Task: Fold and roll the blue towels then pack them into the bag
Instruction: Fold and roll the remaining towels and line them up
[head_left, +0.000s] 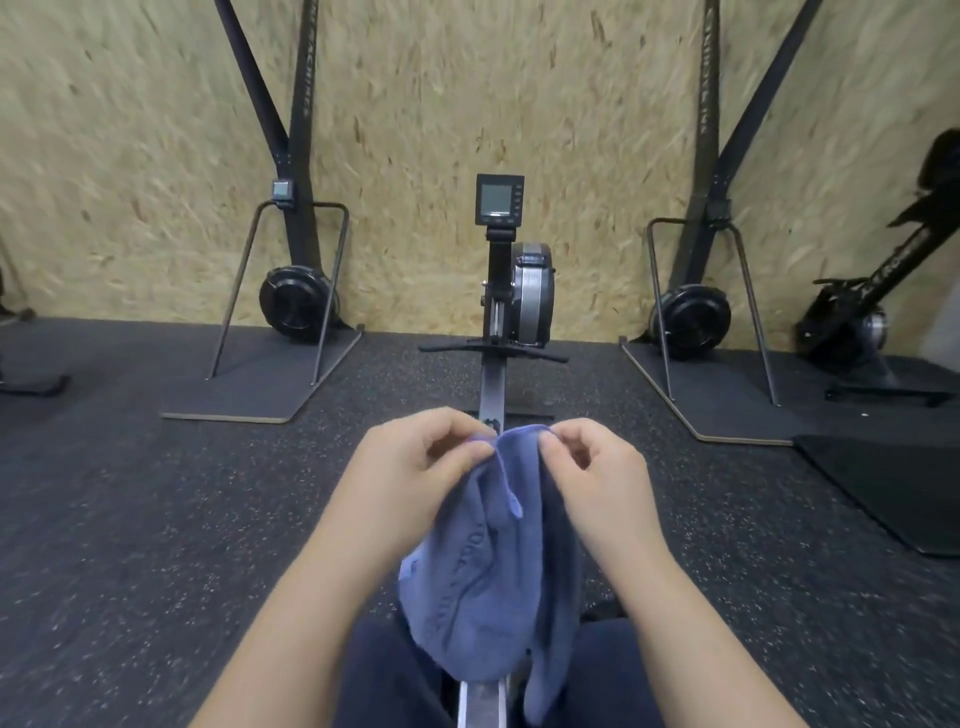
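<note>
A blue towel (493, 571) hangs bunched in front of me, draping down over the rail of a rowing machine between my knees. My left hand (410, 473) pinches the towel's top edge from the left with thumb and fingers. My right hand (597, 473) pinches the same top edge from the right, close beside the left hand. The towel's lower end falls past my dark trousers. No bag is in view.
The rowing machine (514, 291) with its monitor stands straight ahead against a chipboard wall. Ski-type machines on flat bases stand at the left (291, 312) and right (696, 322). A black mat (893, 483) lies at the right on the dark speckled rubber floor.
</note>
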